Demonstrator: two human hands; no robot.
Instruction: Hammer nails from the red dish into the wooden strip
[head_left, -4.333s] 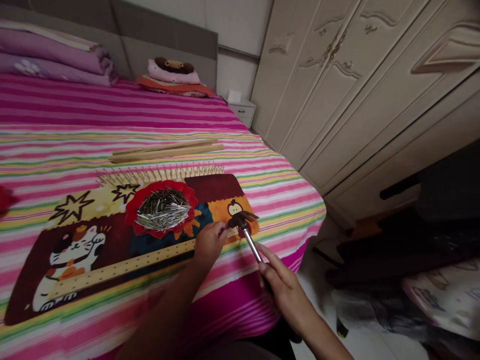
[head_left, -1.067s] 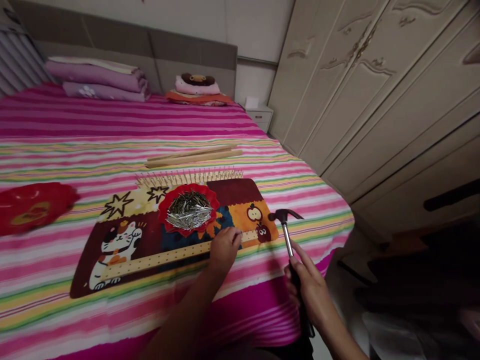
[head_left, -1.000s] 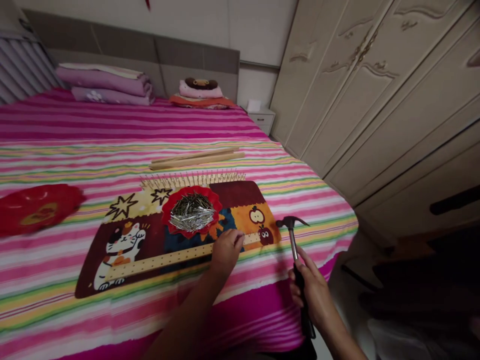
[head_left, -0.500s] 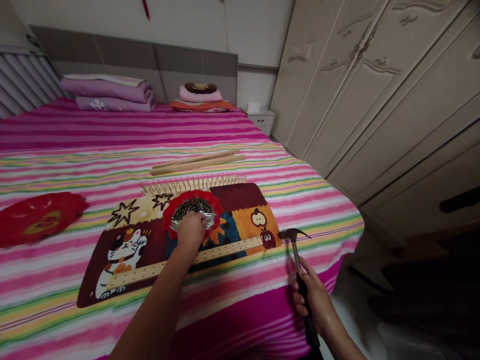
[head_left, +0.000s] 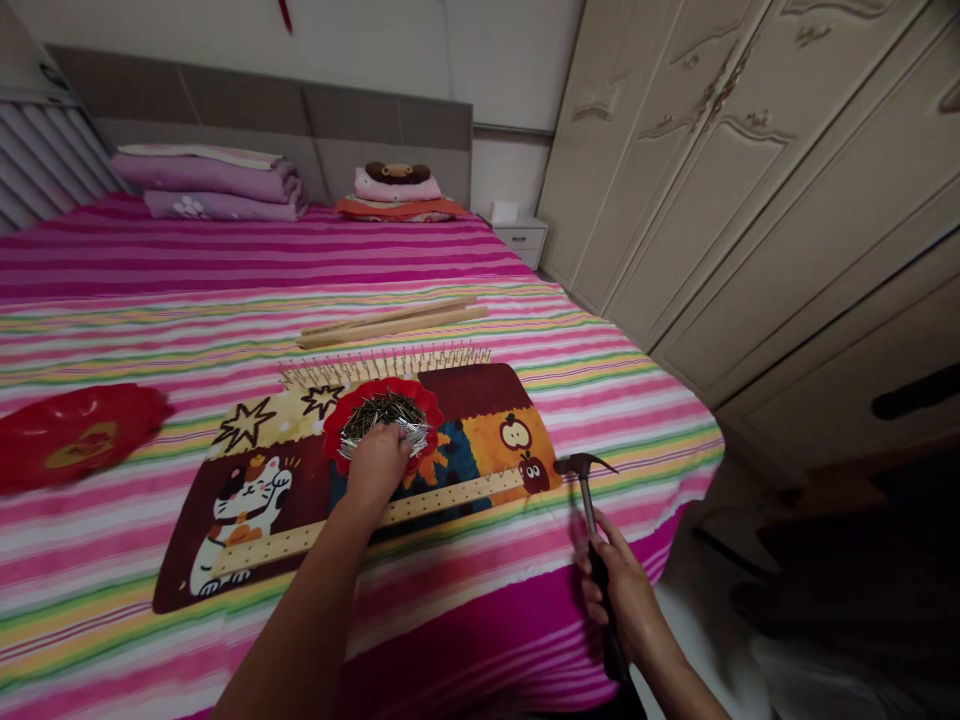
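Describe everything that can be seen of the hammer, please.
The hammer has a dark, metal-looking head with a curved claw, a slim greyish shaft and a black handle. The person's right grip is closed around the handle. It slants, head away from the person, claw toward picture right, beside the patterned mat. Whether it touches the bedspread, I cannot tell.

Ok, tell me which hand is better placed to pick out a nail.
Left, I'd judge: the left hand is over the bowl, right at the nails. The right hand looks less suited, being wrapped around the hammer and farther from the bowl.
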